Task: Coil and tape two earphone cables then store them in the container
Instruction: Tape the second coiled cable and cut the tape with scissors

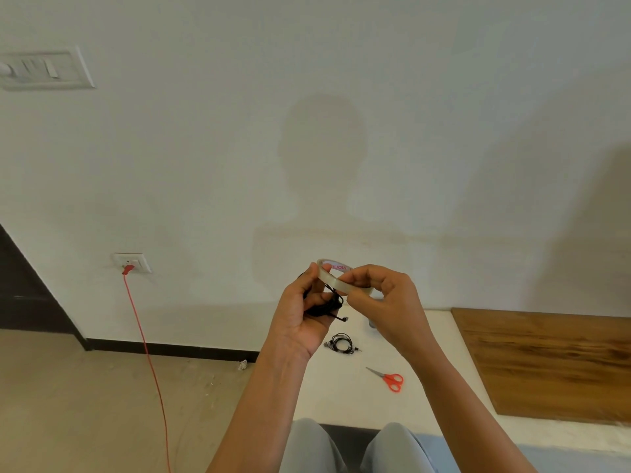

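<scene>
One white table (341, 401), lower centre, running to the right edge. One wooden board (553, 363), lying flat on the table at lower right. One red cord (150, 363), hanging from one wall socket (133, 262) at centre left down to the bottom edge. Two hands, raised at centre frame: left hand (304, 315), fingers curled round the first earphone cable (324, 307), a black bundle with its plug poking out to the right; right hand (382, 295), thumb and forefinger pinching one clear tape roll (333, 281), which the left thumb tip also touches. One second earphone cable (341, 343), coiled, on the table just below the hands. One pair of red-handled scissors (389, 378), closed, on the table below that coil.
</scene>
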The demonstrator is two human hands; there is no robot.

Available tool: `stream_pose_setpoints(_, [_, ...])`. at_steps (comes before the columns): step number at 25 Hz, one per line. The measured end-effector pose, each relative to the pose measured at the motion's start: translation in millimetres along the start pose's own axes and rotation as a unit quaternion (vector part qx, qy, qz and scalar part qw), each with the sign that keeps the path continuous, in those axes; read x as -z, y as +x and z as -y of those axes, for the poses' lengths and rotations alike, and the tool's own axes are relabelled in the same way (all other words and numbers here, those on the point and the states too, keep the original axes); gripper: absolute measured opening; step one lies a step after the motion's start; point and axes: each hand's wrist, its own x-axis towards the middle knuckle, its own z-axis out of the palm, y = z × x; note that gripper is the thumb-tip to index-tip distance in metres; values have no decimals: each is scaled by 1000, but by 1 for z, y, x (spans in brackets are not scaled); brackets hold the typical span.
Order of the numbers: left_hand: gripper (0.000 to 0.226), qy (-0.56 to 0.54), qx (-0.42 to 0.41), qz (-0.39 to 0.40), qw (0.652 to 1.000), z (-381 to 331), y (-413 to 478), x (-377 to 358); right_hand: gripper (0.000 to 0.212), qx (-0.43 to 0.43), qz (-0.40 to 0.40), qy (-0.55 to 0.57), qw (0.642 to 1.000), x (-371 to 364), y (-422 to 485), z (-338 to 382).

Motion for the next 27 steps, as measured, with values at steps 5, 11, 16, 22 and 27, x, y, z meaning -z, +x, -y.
stream_pose_setpoints(5, [17,7,-3,-6,1000,-1,1,1,20,0,21,7,1000,2,-1,2])
stream_pose_setpoints(11, [15,6,-15,-6,1000,5,-4,-3,12,-7,-37,10,999,-8,-4,2])
stream_pose_setpoints(16, [15,-1,-17,-10,1000,5,-7,-5,13,-11,-24,-9,1000,-7,-5,2])
stream_pose_setpoints(22, [18,-3,-10,-10,1000,0,2,0,15,5,9,-31,999,-2,-3,4])
stream_pose_setpoints(27, [30,101,-70,-12,992,9,8,8,6,-26,-7,40,999,-3,-1,6])
